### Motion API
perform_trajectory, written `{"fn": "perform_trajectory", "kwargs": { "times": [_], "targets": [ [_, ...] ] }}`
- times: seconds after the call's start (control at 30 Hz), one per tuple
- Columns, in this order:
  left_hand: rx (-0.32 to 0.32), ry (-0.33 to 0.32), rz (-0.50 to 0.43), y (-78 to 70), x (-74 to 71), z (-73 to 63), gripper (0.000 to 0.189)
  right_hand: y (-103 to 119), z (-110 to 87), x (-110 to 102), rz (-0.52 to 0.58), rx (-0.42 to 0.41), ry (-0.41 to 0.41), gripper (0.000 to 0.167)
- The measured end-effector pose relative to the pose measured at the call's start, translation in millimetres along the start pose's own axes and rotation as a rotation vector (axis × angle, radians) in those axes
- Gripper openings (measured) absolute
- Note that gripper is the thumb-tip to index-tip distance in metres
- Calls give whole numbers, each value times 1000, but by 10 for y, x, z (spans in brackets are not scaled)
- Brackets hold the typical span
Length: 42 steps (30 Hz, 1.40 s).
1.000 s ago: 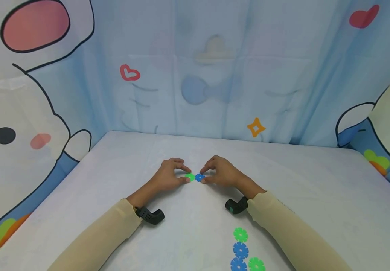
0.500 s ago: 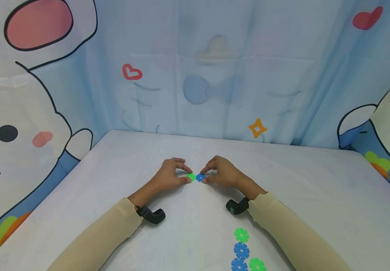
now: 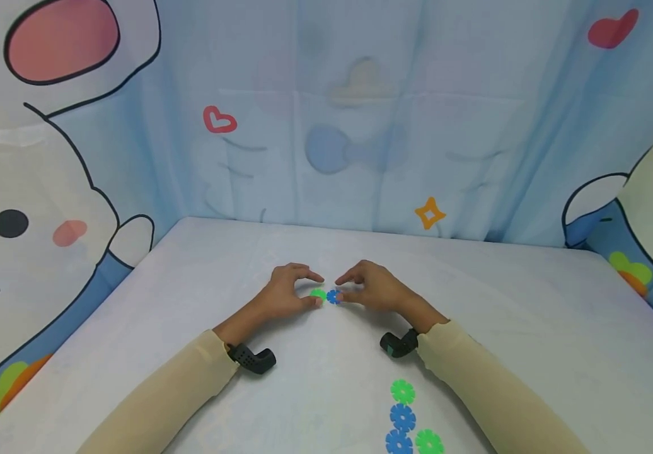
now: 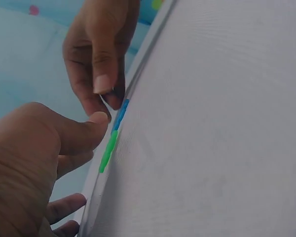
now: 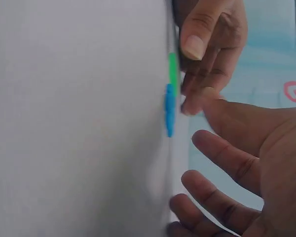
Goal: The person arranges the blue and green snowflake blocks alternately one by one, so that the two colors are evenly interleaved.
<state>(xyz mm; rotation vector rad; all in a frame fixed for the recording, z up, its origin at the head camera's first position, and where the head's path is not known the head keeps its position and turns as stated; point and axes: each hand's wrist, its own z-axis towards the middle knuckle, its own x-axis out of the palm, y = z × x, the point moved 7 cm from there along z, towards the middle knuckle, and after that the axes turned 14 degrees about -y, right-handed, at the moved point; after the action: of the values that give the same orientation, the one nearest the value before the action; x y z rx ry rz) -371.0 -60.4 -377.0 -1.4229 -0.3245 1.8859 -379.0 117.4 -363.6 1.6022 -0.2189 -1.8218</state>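
A green notched disc (image 3: 317, 294) and a blue notched disc (image 3: 332, 296) lie flat on the white table, edge to edge. Seen edge-on in the left wrist view, the green disc (image 4: 107, 154) and blue disc (image 4: 120, 116) meet end to end. My left hand (image 3: 285, 292) is just beside the green one, thumb and index finger spread apart. Opposite it, my right hand (image 3: 376, 288) is over the blue one with its fingers likewise parted. Both wrist views show the fingertips off the discs, with nothing held.
Nearer to me on the white table (image 3: 281, 410) lies a column of discs: a green disc (image 3: 403, 391), a blue disc (image 3: 403, 417) and another blue disc (image 3: 399, 441). A second green disc (image 3: 429, 442) sits to their right. A printed curtain (image 3: 349, 176) hangs behind the table.
Both hands have loosened their pinch on the two discs, with the index fingers lifting away. The discs stay side by side on the table.
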Motion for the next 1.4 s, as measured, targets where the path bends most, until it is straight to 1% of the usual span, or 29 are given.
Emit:
{"fn": "perform_trajectory", "kwargs": {
  "times": [0.07, 0.17, 0.23, 0.33, 0.4, 0.47, 0.53, 0.63, 0.77, 0.87, 1.0, 1.13, 1.3, 1.4],
  "targets": [
    [0, 13, 8, -32, -1, 21, 38, -1, -38, -106, 28, -3, -13, 33],
    [3, 28, 15, -101, 27, 29, 38, 4, -197, -293, 77, -36, -8, 34],
    [7, 35, 10, -146, 50, 37, 38, -2, -365, -412, 112, -70, 22, 32],
    [15, 42, 6, -189, 102, 45, 38, -33, -675, -540, 167, -112, 90, 28],
    [22, 40, 1, -209, 137, 47, 37, -63, -883, -589, 200, -128, 137, 25],
    [30, 30, -2, -193, 148, 51, 36, -85, -1034, -596, 234, -140, 181, 23],
    [35, 13, -6, -179, 147, 48, 35, -106, -1155, -592, 260, -141, 218, 22],
    [36, -9, -17, -159, 145, 43, 33, -159, -1282, -582, 272, -119, 246, 21],
    [44, -9, -39, -172, 170, 46, 32, -250, -1383, -548, 240, -110, 261, 21],
    [60, 3, -44, -203, 202, 52, 31, -283, -1429, -511, 228, -135, 267, 23],
    [68, 3, -26, -226, 217, 54, 28, -263, -1463, -481, 232, -164, 252, 28],
    [62, -4, -16, -227, 216, 54, 27, -226, -1484, -485, 234, -173, 228, 30],
    [47, -2, -18, -223, 211, 47, 26, -205, -1485, -460, 201, -150, 227, 32],
    [52, 3, -18, -225, 218, 42, 26, -201, -1491, -450, 175, -140, 224, 31]
  ]
}}
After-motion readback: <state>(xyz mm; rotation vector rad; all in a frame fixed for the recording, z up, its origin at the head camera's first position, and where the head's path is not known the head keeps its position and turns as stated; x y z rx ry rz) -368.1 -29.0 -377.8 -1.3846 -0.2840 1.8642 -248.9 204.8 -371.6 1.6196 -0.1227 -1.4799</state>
